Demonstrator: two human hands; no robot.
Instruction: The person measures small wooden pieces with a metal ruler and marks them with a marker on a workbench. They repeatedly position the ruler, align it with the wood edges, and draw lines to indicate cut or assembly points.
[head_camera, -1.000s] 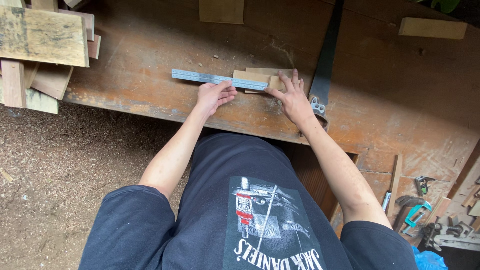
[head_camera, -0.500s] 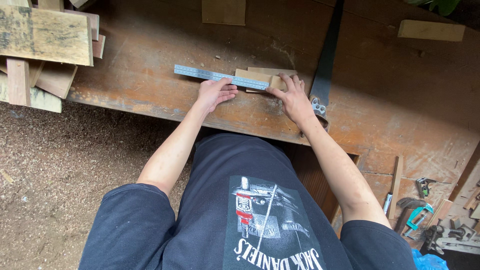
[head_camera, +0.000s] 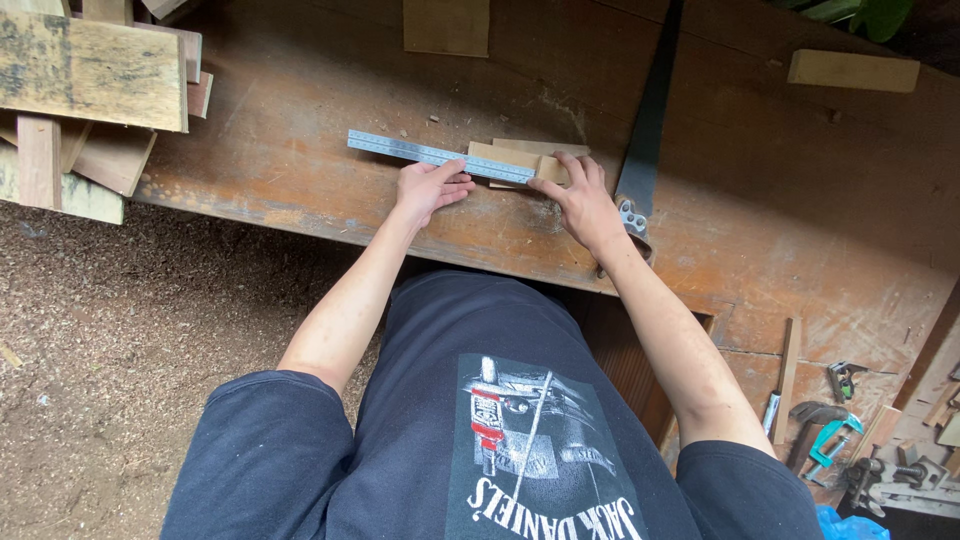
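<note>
A long metal ruler (head_camera: 400, 149) lies across a small flat wood piece (head_camera: 500, 155) on the brown workbench (head_camera: 300, 90). My left hand (head_camera: 428, 188) presses its fingertips on the ruler's near edge, close to the middle. My right hand (head_camera: 578, 198) rests on the wood piece's right end, with fingers spread over the ruler's tip. A second thin wood piece (head_camera: 545, 148) sticks out from under the first one.
A dark handsaw (head_camera: 650, 110) lies just right of my right hand. Wood offcuts (head_camera: 90, 70) are stacked at the left, one block (head_camera: 852, 70) at the far right, another (head_camera: 446, 25) at the top. Clamps and tools (head_camera: 835, 430) lie lower right. Sawdust covers the ground (head_camera: 120, 330).
The view has shifted a little. Both hands stay on the ruler and wood piece, with no clear movement.
</note>
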